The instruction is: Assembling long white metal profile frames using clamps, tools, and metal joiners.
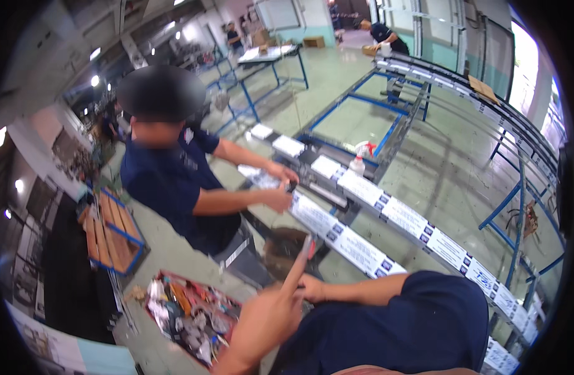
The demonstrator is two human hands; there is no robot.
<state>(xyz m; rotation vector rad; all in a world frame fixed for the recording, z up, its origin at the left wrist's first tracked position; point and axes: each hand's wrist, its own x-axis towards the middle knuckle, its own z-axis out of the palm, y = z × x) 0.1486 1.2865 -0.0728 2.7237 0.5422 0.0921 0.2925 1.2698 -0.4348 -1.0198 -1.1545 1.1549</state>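
Note:
My left hand (268,320) is raised at the lower middle, its index finger stretched upward and the other fingers partly curled. A small red patch shows by that fingertip; I cannot tell what it belongs to. My right hand (311,289) is closed just behind it, partly covered, and what it holds, if anything, is hidden. Beyond the fingertip runs a long metal profile (346,240) covered in white printed film. A second film-covered profile (399,215) lies parallel, farther right. Across from me, a person's hands (279,194) grip a small dark thing at the nearer profile's end.
A red-rimmed bin (190,319) of mixed scraps stands on the floor at lower left. A white spray bottle (357,165) with a red top stands by the farther profile. Blue frames (362,103) and a wooden-slatted pallet (112,231) surround us. Another person (388,39) bends over farther back.

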